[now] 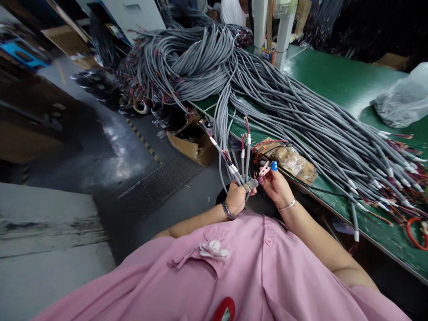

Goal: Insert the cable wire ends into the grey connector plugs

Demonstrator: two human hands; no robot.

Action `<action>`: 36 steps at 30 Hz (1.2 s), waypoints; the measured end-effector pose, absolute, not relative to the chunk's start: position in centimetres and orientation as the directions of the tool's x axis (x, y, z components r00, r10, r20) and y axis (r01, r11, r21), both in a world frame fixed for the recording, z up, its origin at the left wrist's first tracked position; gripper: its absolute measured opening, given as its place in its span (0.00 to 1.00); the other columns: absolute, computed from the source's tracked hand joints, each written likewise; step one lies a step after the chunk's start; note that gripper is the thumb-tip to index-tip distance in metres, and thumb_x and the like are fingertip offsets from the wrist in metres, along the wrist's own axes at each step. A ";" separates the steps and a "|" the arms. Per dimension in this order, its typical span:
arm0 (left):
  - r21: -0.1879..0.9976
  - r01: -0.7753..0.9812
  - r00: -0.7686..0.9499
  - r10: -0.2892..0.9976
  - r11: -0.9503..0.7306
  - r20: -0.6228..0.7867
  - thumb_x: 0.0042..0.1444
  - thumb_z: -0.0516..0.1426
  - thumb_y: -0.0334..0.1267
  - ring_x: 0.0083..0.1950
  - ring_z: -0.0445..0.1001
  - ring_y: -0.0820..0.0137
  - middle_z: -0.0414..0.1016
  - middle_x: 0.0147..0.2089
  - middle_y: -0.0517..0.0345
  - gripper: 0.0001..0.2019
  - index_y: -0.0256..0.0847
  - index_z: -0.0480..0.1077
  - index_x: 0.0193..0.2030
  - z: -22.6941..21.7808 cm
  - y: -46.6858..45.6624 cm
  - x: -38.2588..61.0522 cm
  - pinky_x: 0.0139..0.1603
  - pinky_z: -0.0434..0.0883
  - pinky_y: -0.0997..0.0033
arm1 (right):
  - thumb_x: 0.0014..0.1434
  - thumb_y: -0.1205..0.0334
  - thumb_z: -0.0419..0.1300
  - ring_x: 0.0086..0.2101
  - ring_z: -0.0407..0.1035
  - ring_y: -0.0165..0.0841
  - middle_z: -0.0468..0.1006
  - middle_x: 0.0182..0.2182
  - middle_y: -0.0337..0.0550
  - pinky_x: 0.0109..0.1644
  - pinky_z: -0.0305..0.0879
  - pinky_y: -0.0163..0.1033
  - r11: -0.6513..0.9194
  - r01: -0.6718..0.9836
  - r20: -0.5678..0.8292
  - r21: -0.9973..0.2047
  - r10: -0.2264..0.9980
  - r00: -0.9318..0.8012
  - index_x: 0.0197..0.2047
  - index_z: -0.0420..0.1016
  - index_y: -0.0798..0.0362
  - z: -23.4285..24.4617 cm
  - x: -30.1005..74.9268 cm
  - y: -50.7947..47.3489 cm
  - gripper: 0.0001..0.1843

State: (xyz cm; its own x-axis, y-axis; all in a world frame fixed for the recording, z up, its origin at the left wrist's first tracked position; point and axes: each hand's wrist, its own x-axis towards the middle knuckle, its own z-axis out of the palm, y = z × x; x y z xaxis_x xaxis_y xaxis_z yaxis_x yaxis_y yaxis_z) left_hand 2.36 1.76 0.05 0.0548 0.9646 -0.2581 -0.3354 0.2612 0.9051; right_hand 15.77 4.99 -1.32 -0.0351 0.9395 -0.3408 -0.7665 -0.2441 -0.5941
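My left hand is closed around several grey cables in front of my waist. A grey cover with a yellow band wraps its thumb. The cables' stripped ends stand upward, with white sleeves and thin coloured wires fanning out. Just to the right, my right hand is closed, its fingertips at the coloured wires of one cable end. A blue cap and a pale pink-and-white piece show at those fingertips; I cannot tell whether they are finger coverings or a tool.
A long bundle of grey cables lies over the green table, coiled at its far left. Near the table edge sits a tape-wrapped block. An open cardboard box is below. A plastic bag and orange-red handles are at right.
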 end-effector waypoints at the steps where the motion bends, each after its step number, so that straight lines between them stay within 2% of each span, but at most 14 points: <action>1: 0.907 -0.330 0.057 0.964 0.263 -0.259 0.47 0.65 0.42 0.22 0.68 0.76 0.71 0.20 0.59 0.11 0.35 0.72 0.26 -0.1 1.8 2.4 0.23 0.64 0.77 | 0.52 0.47 0.67 0.28 0.71 0.27 0.80 0.29 0.39 0.31 0.67 0.32 -0.239 -0.772 -0.344 -0.589 0.938 -0.028 0.33 0.77 0.52 -1.4 15.7 5.0 0.17; 5: 0.909 -0.327 0.068 0.966 0.257 -0.249 0.46 0.65 0.42 0.22 0.68 0.77 0.71 0.20 0.59 0.11 0.35 0.72 0.25 -0.1 1.7 2.3 0.23 0.64 0.77 | 0.51 0.44 0.67 0.28 0.70 0.27 0.79 0.29 0.39 0.30 0.67 0.31 -0.245 -0.784 -0.348 -0.571 0.937 -0.040 0.33 0.76 0.52 -1.5 15.6 4.8 0.19; 11: 0.882 -0.393 0.041 0.963 0.261 -0.267 0.44 0.67 0.42 0.21 0.68 0.77 0.71 0.20 0.60 0.11 0.36 0.73 0.27 0.4 1.3 1.7 0.22 0.65 0.77 | 0.53 0.32 0.57 0.29 0.71 0.28 0.80 0.34 0.42 0.32 0.70 0.33 -0.359 -0.749 -0.322 -0.557 0.925 -0.204 0.36 0.76 0.51 -1.4 16.5 4.0 0.28; 13: 0.877 -0.402 0.024 0.961 0.263 -0.277 0.44 0.67 0.42 0.21 0.68 0.77 0.72 0.20 0.60 0.11 0.36 0.73 0.28 0.6 1.2 1.5 0.23 0.65 0.77 | 0.54 0.34 0.58 0.30 0.72 0.29 0.80 0.35 0.42 0.32 0.70 0.34 -0.370 -0.736 -0.318 -0.567 0.922 -0.219 0.35 0.76 0.51 -1.0 16.7 3.9 0.26; 18: 0.881 -0.394 0.011 0.959 0.263 -0.282 0.45 0.66 0.42 0.21 0.68 0.77 0.71 0.20 0.61 0.11 0.36 0.73 0.27 0.8 1.4 1.8 0.22 0.64 0.78 | 0.54 0.48 0.65 0.30 0.71 0.27 0.80 0.34 0.41 0.31 0.69 0.30 -0.288 -0.694 -0.276 -0.660 0.952 -0.132 0.38 0.77 0.52 -0.3 16.6 3.9 0.16; 23: 0.892 -0.370 0.016 0.961 0.261 -0.275 0.45 0.66 0.43 0.21 0.68 0.77 0.71 0.20 0.60 0.12 0.36 0.72 0.26 0.7 1.8 2.3 0.22 0.64 0.77 | 0.54 0.41 0.62 0.30 0.70 0.28 0.80 0.34 0.42 0.30 0.69 0.31 -0.240 -0.674 -0.248 -0.699 0.965 -0.087 0.36 0.78 0.52 -0.7 16.5 4.0 0.21; 27: 0.893 -0.357 0.007 0.956 0.276 -0.292 0.44 0.66 0.43 0.21 0.67 0.77 0.71 0.20 0.60 0.12 0.36 0.72 0.26 0.7 1.9 2.4 0.22 0.63 0.77 | 0.52 0.38 0.63 0.31 0.71 0.28 0.80 0.37 0.42 0.31 0.69 0.32 -0.272 -0.681 -0.273 -0.680 0.956 -0.109 0.35 0.78 0.51 -0.9 16.6 4.3 0.23; 31: 0.890 -0.356 -0.004 0.952 0.285 -0.306 0.43 0.66 0.43 0.21 0.67 0.77 0.71 0.20 0.61 0.12 0.36 0.72 0.26 0.6 2.1 2.6 0.22 0.63 0.76 | 0.51 0.40 0.65 0.30 0.72 0.28 0.81 0.34 0.41 0.32 0.69 0.33 -0.295 -0.709 -0.313 -0.640 0.943 -0.109 0.34 0.77 0.51 -1.0 16.5 4.7 0.21; 36: 0.897 -0.342 -0.009 0.954 0.280 -0.301 0.44 0.66 0.42 0.21 0.68 0.76 0.71 0.20 0.60 0.12 0.36 0.72 0.26 0.2 2.1 2.6 0.22 0.63 0.76 | 0.51 0.44 0.67 0.31 0.72 0.29 0.80 0.30 0.40 0.33 0.70 0.32 -0.235 -0.741 -0.321 -0.629 0.947 -0.028 0.33 0.77 0.52 -1.3 16.2 5.1 0.19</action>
State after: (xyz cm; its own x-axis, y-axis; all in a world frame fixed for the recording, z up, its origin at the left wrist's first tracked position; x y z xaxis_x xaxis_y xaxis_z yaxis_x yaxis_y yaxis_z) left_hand 2.64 2.14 0.22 -0.0094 0.9535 -0.3012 -0.3417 0.2801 0.8971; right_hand 16.18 5.08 -1.27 -0.0276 0.9468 -0.3208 -0.7410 -0.2348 -0.6291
